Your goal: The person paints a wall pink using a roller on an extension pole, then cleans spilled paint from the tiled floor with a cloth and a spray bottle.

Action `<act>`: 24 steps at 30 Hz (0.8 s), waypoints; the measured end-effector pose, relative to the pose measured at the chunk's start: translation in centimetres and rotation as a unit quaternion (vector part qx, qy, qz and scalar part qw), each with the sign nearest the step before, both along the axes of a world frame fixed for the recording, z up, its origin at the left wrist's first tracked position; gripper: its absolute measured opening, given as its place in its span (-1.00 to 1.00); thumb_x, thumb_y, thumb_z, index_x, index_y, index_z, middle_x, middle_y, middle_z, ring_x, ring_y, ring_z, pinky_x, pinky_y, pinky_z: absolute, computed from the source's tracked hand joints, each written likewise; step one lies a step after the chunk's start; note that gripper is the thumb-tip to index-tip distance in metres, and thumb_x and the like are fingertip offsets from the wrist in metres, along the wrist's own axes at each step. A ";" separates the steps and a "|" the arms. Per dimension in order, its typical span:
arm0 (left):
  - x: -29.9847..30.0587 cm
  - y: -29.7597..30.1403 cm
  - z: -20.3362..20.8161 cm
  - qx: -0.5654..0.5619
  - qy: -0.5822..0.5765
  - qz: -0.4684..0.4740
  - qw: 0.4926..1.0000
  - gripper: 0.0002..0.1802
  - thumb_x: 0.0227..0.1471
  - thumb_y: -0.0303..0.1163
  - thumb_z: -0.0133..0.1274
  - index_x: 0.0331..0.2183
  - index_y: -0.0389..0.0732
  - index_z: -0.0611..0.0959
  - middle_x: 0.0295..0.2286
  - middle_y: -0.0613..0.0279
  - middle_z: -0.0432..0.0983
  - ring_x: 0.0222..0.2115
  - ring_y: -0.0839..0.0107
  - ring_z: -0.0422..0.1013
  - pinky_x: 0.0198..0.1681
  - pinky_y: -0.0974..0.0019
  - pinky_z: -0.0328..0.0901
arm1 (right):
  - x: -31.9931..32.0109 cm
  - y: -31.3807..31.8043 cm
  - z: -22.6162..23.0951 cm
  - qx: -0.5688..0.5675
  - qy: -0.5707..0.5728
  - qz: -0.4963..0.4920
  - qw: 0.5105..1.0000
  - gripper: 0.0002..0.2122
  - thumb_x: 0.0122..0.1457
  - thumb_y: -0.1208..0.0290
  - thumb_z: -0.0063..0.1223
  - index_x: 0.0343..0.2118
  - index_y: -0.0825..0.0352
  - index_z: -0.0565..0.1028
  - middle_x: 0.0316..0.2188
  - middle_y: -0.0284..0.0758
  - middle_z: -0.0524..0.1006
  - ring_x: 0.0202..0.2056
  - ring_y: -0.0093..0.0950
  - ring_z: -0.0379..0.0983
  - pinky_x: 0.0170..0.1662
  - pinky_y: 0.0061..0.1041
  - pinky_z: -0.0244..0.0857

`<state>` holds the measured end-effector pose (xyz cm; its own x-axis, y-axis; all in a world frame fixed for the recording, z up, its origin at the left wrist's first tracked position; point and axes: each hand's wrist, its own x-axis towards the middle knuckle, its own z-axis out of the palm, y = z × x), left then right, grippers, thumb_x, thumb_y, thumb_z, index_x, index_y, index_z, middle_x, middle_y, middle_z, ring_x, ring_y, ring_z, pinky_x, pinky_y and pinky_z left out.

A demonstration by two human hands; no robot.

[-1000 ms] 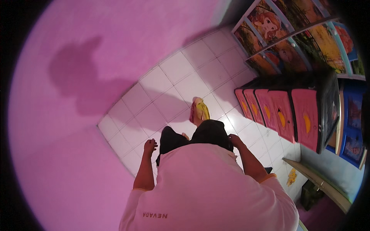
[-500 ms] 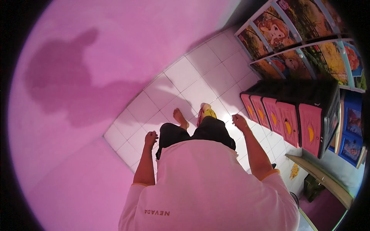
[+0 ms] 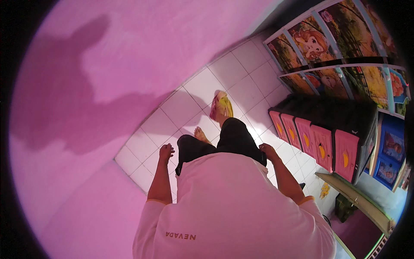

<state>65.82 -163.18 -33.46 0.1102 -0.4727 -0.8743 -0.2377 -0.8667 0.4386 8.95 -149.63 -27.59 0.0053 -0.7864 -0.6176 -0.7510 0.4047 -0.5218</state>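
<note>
My left hand [image 3: 167, 152] hangs beside my left thigh, fingers slightly bent and apart, with nothing in them. Close to the right side of my dark shorts [image 3: 237, 137] is my right hand [image 3: 268, 151]. Its fingers are curled in and partly turned from view; no object shows in it. On the tiles ahead, my right foot stands on a crumpled yellow and dark red cloth [image 3: 224, 106]. The bare left foot [image 3: 200, 134] rests further back on the floor.
A pink wall [image 3: 142, 56] runs along the left of the white tiled floor [image 3: 177, 108]. To the right stand a black cabinet with pink doors [image 3: 311, 131] and a taller cupboard with picture panels [image 3: 310, 43]. A wooden ledge [image 3: 358, 196] lies lower right, near a yellow item [image 3: 324, 190].
My right foot has slid forward and slightly left with the cloth. My right hand has come back and down toward my shorts. The shadow on the wall has grown and shifted left.
</note>
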 end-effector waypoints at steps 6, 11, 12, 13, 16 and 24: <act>-3.1 -4.5 -0.2 -0.060 0.023 -0.049 0.997 -0.56 0.12 -0.08 -0.15 -0.19 -0.30 0.43 -0.30 0.07 0.49 -0.34 0.30 0.47 -0.34 0.27 0.35 | -2.5 -6.8 -3.3 -0.040 0.111 0.052 0.992 -0.79 -0.05 0.42 0.12 -0.34 0.35 0.41 -0.43 -0.19 0.47 -0.40 -0.28 0.48 -0.34 -0.31 0.40; -3.1 -3.6 2.5 -0.075 0.039 -0.035 0.996 -0.58 0.13 -0.11 -0.13 -0.20 -0.30 0.46 -0.33 0.09 0.52 -0.37 0.35 0.49 -0.40 0.32 0.36 | 3.3 -13.0 3.6 0.032 -0.013 -0.154 0.987 -0.72 0.18 0.25 -0.14 -0.23 0.36 0.46 -0.38 -0.14 0.53 -0.44 -0.34 0.53 -0.29 -0.35 0.37; -2.4 -2.7 2.2 -0.081 0.037 -0.043 0.995 -0.58 0.13 -0.10 -0.13 -0.21 -0.30 0.46 -0.34 0.10 0.52 -0.38 0.35 0.49 -0.40 0.32 0.36 | 4.1 -12.8 3.7 0.026 -0.017 -0.153 0.988 -0.73 0.18 0.26 -0.15 -0.24 0.36 0.46 -0.40 -0.14 0.53 -0.44 -0.32 0.52 -0.28 -0.34 0.36; -1.6 -2.0 1.8 -0.055 0.029 -0.042 0.997 -0.57 0.12 -0.08 -0.12 -0.20 -0.29 0.45 -0.31 0.09 0.50 -0.35 0.34 0.48 -0.37 0.30 0.36 | 4.6 -12.3 3.9 0.020 -0.021 -0.153 0.988 -0.74 0.18 0.27 -0.16 -0.25 0.36 0.46 -0.41 -0.14 0.52 -0.43 -0.31 0.52 -0.27 -0.32 0.36; 1.0 1.0 -0.2 0.007 0.017 -0.017 1.000 -0.55 0.11 -0.05 -0.12 -0.20 -0.28 0.44 -0.30 0.08 0.47 -0.31 0.27 0.46 -0.34 0.22 0.36 | 4.2 -7.7 2.6 0.037 0.019 -0.058 0.997 -0.69 0.20 0.18 -0.13 -0.28 0.38 0.46 -0.47 -0.28 0.53 -0.48 -0.48 0.50 -0.31 -0.48 0.34; 0.4 2.7 -2.2 0.076 0.000 -0.016 0.997 -0.59 0.11 -0.10 -0.12 -0.23 -0.29 0.46 -0.36 0.12 0.51 -0.42 0.36 0.49 -0.45 0.30 0.37 | -1.7 7.6 -0.6 0.137 0.001 -0.026 0.990 -0.85 -0.02 0.46 -0.03 -0.35 0.28 0.46 -0.32 -0.21 0.47 -0.22 -0.27 0.44 -0.19 -0.36 0.37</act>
